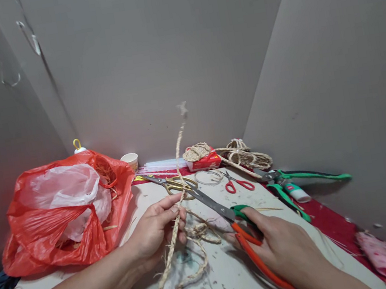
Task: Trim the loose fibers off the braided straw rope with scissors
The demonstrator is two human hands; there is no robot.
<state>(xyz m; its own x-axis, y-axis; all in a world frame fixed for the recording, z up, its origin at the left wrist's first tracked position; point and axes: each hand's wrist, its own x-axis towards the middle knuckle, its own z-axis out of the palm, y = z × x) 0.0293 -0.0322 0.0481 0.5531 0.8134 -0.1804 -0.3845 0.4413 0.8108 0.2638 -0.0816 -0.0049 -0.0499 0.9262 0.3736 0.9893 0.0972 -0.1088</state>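
A braided straw cord (173, 238) runs up from the front edge, and its frayed tip stands in the air above the table. My left hand (161, 220) pinches the cord between thumb and fingers. Another length of it loops on the table below. My right hand (277, 238) grips scissors (221, 208) with one orange and one green handle. Their blades point up and left, the tips close to the cord just above my left fingers. Whether the blades touch the cord I cannot tell.
At left sits a red plastic bag (58, 244) with straw. Behind the hands lie gold-handled scissors (173, 184), small red scissors (238, 184) and a wire ring (207, 177). Green-handled pruners (286, 178), a paper cup (130, 160) and straw coils (250, 159) line the back. Grey walls enclose the table (143, 199).
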